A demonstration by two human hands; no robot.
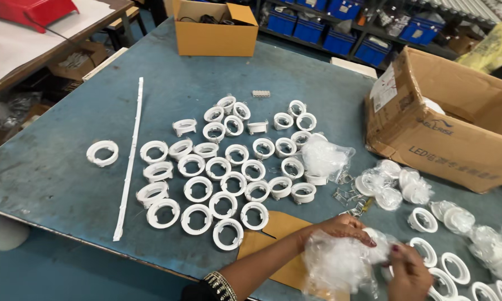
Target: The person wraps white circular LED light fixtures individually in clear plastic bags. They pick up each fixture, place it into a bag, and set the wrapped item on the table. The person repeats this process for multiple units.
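Both hands close on one clear crinkled plastic bag (340, 262) at the blue table's (50, 167) near edge: left hand (340, 227) pinching its top, right hand (410, 273) gripping its side. Unwrapping looks underway; freeing the white part inside needs peeling plastic back.

The table (67, 167) is dull blue-grey with worn pale spots, and the many rings (223, 167) on it are plain white. The boxes (457, 122) are brown cardboard, the bins (340, 39) bright blue, and the sleeve (220, 285) is black with a beaded trim.
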